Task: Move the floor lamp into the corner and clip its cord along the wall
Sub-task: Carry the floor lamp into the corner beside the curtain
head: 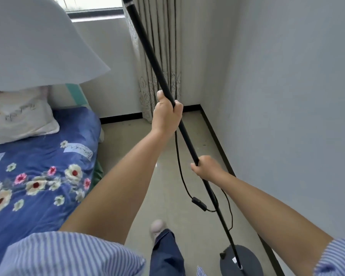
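The floor lamp's black pole [147, 56] runs tilted from the top centre down to its round black base [245, 255] at the bottom right, near the right wall. My left hand [166, 114] grips the pole at mid-height. My right hand [206, 168] grips it lower down. The large white shade [34, 42] fills the top left, close to the camera. The black cord [179, 166] hangs in a loop from under my left hand, carries an inline switch [199, 204], and curls back to the base. The room corner [200, 105] lies ahead.
A bed with a blue flowered cover [48, 166] and a pillow [18, 120] fills the left. A patterned curtain [159, 56] hangs by the corner under a window. A beige tiled floor strip [147, 140] runs between bed and right wall [287, 96]. My shoe [156, 228] is below.
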Available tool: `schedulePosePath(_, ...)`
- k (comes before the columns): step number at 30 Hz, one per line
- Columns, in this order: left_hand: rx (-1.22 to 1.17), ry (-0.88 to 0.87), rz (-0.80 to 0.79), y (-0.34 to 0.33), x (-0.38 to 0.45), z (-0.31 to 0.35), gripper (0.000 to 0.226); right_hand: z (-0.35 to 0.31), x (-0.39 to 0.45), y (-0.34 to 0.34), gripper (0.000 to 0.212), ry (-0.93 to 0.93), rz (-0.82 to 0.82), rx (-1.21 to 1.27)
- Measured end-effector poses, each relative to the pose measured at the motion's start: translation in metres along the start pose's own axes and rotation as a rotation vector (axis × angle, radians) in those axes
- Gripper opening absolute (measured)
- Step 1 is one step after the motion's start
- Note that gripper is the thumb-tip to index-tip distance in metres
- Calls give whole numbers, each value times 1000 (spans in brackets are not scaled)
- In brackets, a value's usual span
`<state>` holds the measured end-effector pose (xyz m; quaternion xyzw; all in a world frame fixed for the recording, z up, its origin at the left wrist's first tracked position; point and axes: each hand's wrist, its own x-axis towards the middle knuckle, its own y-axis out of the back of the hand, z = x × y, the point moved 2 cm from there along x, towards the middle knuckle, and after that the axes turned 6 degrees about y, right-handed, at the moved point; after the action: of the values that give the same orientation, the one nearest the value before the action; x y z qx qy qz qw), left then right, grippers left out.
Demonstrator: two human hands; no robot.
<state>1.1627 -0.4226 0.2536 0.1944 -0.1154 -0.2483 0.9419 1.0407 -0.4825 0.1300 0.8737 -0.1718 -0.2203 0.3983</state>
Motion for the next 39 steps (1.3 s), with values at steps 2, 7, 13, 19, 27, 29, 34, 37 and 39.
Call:
schedulePosePath(2, -40, 5, -4, -2, 55, -8, 30, -9, 53, 13, 44, -2, 5, -12)
schedulePosePath(7, -73, 12, 8, -14, 196, -23, 28, -29, 188, 49, 45, -27, -11, 10)
schedulePosePath(13, -32, -100, -73, -52, 336, -13, 28, -24, 321, 103, 46, -71, 61, 52)
schedulePosePath(19, 31, -225, -118, -99, 482, 11, 36, -5, 460, 166, 42, -87, 137, 130)
schedulePosePath(27, 72, -186, -160, -155, 658, 25, 31, 3, 635, 239, 43, -121, 104, 172)
schedulePosePath(29, 73, -198, -165, -166, 701, 25, 22, 3, 678, 256, 45, -122, 98, 135)
schedulePosePath(34, 44, -224, -209, -197, 797, 28, 20, 13, 774, 294, 43, -131, 115, 90)
schedulePosePath(37, 22, -242, -248, -218, 849, 29, 14, 23, 824, 315, 38, -167, 137, 108)
schedulePosePath(39, 27, -255, -269, -232, 879, 30, 14, 30, 854, 328, 40, -187, 148, 109)
